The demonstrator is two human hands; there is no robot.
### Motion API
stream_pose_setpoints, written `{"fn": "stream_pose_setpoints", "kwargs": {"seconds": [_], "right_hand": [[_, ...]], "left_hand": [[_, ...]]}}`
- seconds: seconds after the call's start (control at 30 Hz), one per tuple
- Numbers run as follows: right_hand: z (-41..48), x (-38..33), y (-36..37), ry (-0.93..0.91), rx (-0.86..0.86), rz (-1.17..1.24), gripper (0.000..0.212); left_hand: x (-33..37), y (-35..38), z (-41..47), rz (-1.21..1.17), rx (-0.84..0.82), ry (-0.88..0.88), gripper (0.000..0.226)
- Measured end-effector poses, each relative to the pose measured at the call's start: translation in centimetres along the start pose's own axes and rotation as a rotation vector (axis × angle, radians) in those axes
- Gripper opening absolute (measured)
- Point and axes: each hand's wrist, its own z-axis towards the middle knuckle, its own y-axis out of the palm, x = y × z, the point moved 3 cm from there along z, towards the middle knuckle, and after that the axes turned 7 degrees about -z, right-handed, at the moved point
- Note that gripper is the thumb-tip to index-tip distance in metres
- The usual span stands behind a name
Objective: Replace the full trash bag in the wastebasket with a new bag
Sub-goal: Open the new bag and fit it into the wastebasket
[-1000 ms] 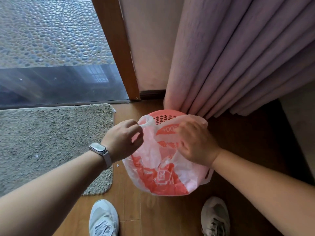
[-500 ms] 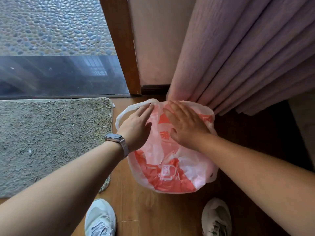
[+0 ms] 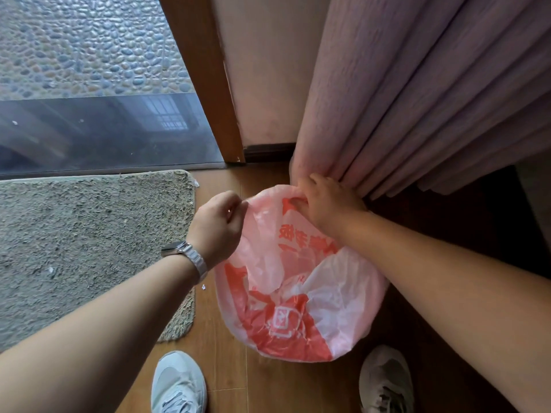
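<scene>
Thin plastic, white-pink with red print: the bag (image 3: pixel 298 281) is draping over the whole wastebasket, which is hidden underneath it and is standing on the wooden floor (image 3: pixel 268 389) between the doormat (image 3: pixel 89 248) and the pink curtain (image 3: pixel 402 114). The left hand (image 3: pixel 216 225) is pinching the bag's edge at the near-left side, its grip closed on the film, apparently pulling it outward to keep the mouth stretched. The right hand (image 3: pixel 325 201) is hooking the far edge by the curtain hem, fingers curled over the plastic and clamped on it, likely tugging it down over the back rim. Holding at two opposite points is keeping the film taut, probably so it seats evenly. The bag is looking crumpled and creased, slack in the middle, with a red panel and square logo toward the near side. Both shoes (image 3: pixel 179 383) are planted just in front.
</scene>
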Motion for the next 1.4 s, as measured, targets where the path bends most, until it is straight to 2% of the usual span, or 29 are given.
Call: {"fn": "stream_pose_setpoints", "kwargs": {"seconds": [0.2, 0.33, 0.4, 0.43, 0.47, 0.6, 0.63, 0.7, 0.77, 0.83, 0.93, 1.03, 1.23, 1.4], "right_hand": [[0.5, 0.9, -0.1, 0.018, -0.110, 0.169, 0.043], [0.8, 1.1, -0.1, 0.045, -0.141, 0.167, 0.048], [0.8, 1.0, -0.1, 0.053, -0.156, 0.167, 0.046], [0.6, 0.9, -0.2, 0.056, -0.151, 0.170, 0.045], [0.4, 0.8, -0.3, 0.048, -0.125, 0.157, 0.041], [-1.0, -0.4, -1.2, -0.142, 0.176, -0.016, 0.038], [-1.3, -1.0, -1.4, -0.197, 0.229, -0.046, 0.040], [-1.8, -2.2, -1.1, -0.301, 0.271, -0.088, 0.044], [-1.9, -3.6, -0.6, -0.388, 0.236, -0.086, 0.047], [-1.4, -4.8, -0.2, -0.426, 0.177, -0.067, 0.049], [-0.1, -5.6, 0.2, -0.402, 0.124, -0.090, 0.035], [0.5, -5.4, 0.8, -0.382, 0.145, -0.079, 0.021], [0.9, -5.1, 1.4, -0.373, 0.173, -0.102, 0.024], [0.7, -5.1, 0.8, -0.329, 0.113, -0.066, 0.026]], "left_hand": [[-2.0, -1.1, 0.6, 0.048, -0.033, -0.141, 0.025], [-3.7, -1.3, -0.9, 0.107, -0.188, -0.207, 0.021], [-3.7, -1.4, -1.4, 0.059, -0.245, -0.245, 0.010], [-3.5, -1.5, -1.4, 0.033, -0.238, -0.245, 0.005], [-3.2, -1.8, -1.1, 0.024, -0.207, -0.232, 0.009], [-0.7, -3.7, 0.0, -0.005, 0.001, -0.168, 0.022], [0.0, -3.9, -0.1, -0.010, 0.018, -0.149, 0.022], [1.2, -3.4, -0.9, 0.039, -0.062, -0.125, 0.024], [1.6, -2.2, -2.1, 0.116, -0.182, -0.165, 0.033], [1.2, -1.0, -3.0, 0.140, -0.220, -0.199, 0.039], [0.8, -0.1, -3.3, 0.090, -0.186, -0.189, 0.027], [1.1, 0.6, -3.3, 0.060, -0.167, -0.196, 0.018], [0.6, 1.2, -3.0, 0.035, -0.130, -0.219, 0.012], [0.4, 1.2, -3.0, 0.010, -0.121, -0.260, 0.014]]}}
